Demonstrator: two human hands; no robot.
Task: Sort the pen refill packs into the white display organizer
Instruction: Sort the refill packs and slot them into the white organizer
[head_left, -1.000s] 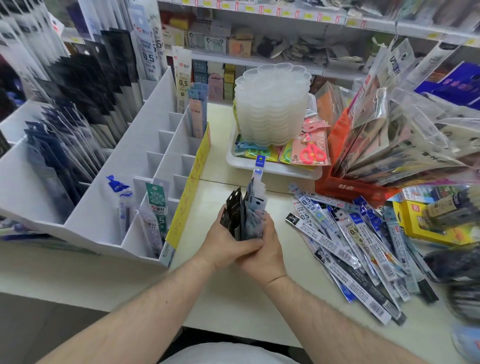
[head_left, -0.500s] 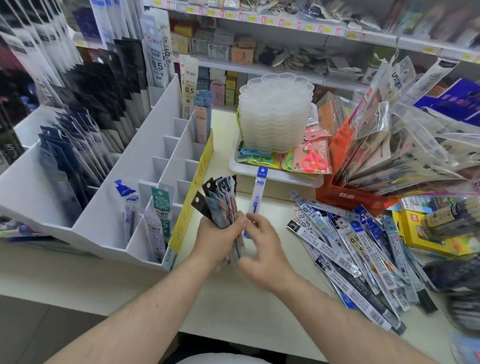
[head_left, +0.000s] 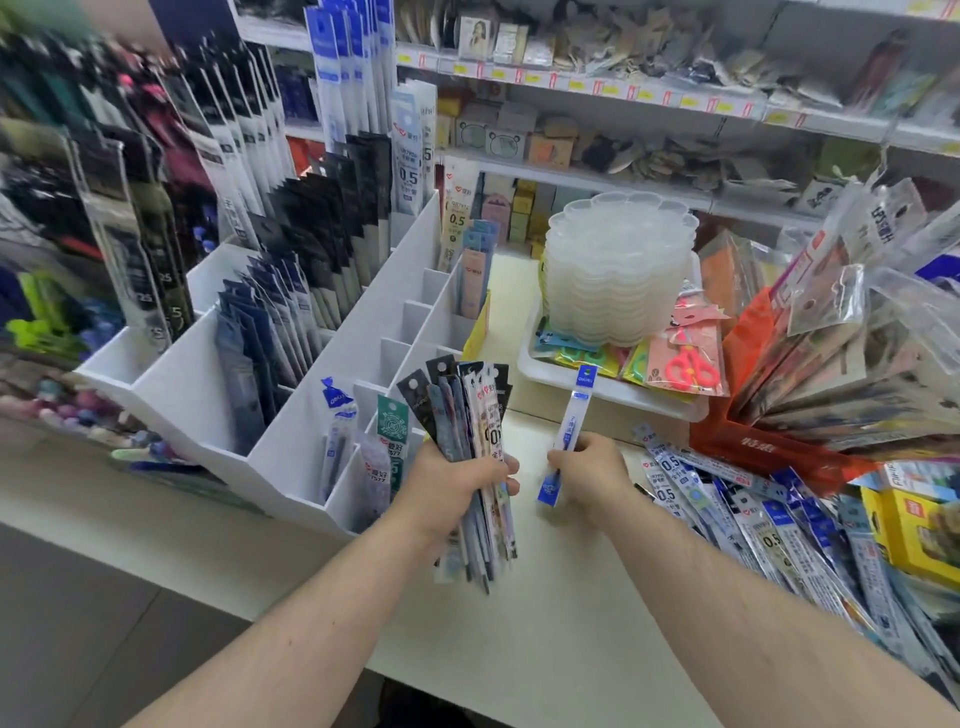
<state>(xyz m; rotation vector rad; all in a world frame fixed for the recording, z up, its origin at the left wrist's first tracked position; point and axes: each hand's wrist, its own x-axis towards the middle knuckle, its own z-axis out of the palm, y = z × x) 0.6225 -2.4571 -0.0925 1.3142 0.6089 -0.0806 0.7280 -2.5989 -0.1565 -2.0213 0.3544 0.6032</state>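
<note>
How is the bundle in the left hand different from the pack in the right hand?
The left hand grips a fanned bundle of refill packs, several with black tops; the right hand pinches one single blue-topped pack. The bundle is thick and mixed in colour; the single pack is thin, clear and blue. Both stand roughly upright above the table.

We count two hands: the left hand (head_left: 453, 486) grips one fanned bundle of refill packs (head_left: 470, 415), too overlapped to number, and the right hand (head_left: 589, 467) pinches one single blue-topped pack (head_left: 570, 427). There is one white display organizer (head_left: 332, 374), one loose heap of packs (head_left: 769, 519), one stack of clear trays (head_left: 618, 270) and one pair of pink scissors (head_left: 693, 366).
</note>
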